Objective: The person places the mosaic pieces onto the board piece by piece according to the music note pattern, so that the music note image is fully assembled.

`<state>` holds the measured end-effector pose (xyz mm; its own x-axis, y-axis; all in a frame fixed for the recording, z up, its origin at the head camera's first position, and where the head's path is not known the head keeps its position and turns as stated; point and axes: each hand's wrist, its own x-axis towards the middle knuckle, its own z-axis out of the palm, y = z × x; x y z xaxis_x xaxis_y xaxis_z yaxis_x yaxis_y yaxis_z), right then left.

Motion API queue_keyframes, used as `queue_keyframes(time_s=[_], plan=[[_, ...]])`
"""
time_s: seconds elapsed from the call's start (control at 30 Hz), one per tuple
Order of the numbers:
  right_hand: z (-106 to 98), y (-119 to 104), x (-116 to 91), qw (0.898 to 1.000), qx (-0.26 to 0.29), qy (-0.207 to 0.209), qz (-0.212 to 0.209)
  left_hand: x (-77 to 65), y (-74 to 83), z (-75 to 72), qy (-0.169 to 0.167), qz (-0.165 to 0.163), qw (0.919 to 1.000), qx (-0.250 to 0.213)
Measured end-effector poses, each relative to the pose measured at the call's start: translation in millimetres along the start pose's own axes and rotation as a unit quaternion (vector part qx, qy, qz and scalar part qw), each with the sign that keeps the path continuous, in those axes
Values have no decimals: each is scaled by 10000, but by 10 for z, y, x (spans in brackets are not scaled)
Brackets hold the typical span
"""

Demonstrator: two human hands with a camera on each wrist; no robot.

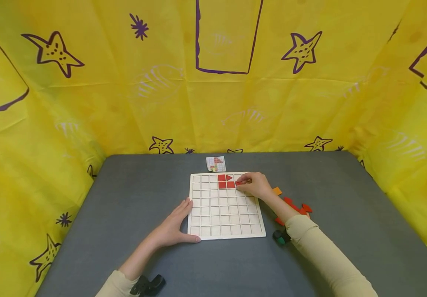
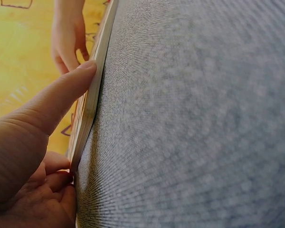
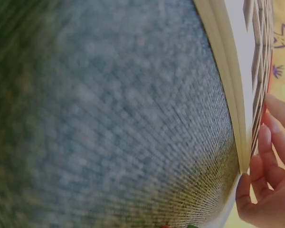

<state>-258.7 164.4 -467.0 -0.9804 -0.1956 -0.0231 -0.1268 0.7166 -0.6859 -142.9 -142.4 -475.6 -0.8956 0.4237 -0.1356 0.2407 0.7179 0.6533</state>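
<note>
A white grid board (image 1: 223, 214) lies on the grey table. My left hand (image 1: 176, 226) braces its near left corner, thumb along the front edge and fingers against the left side. In the left wrist view the thumb (image 2: 61, 97) is straight and presses the board's edge (image 2: 92, 102). My right hand (image 1: 255, 184) is over the board's upper right, pinching a small red tile (image 1: 238, 182) between fingertips and thumb; its shape is partly hidden. Just left of it sit red square tiles (image 1: 222, 185) and a red triangular tile (image 1: 229, 177) in the grid cells.
A small pattern card (image 1: 216, 164) lies behind the board. Loose red tiles (image 1: 288, 201) and an orange tile (image 1: 277, 191) lie on the table to the right, partly behind my right forearm. A yellow printed cloth (image 1: 206, 111) surrounds the table at the back and sides.
</note>
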Motion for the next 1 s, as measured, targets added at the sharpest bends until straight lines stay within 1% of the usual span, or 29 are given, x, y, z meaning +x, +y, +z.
queue_keyframes(time_s=[0.17,0.33,0.47,0.57,0.73,0.93,1.0], plan=[[1,-23,-17,9999,94,-6,35,1,5,4,8,-7,10000,-22],[-26,-12,-35,10000,61,-20,-60,-3,16,1,-11,-32,10000,9],[-116,-1,-71,9998,143,80,-123,-8,23,-7,-8,-10,10000,0],[-230,30,-136,9995,297,127,-1,-7,31,-11,8,24,10000,-52],[-455,163,-331,9990,382,145,206,2,30,-14,8,69,10000,-56],[-709,387,-663,9987,380,133,324,13,13,-7,20,103,9999,7],[-773,467,-767,9987,302,126,401,11,14,-4,9,104,9999,21]])
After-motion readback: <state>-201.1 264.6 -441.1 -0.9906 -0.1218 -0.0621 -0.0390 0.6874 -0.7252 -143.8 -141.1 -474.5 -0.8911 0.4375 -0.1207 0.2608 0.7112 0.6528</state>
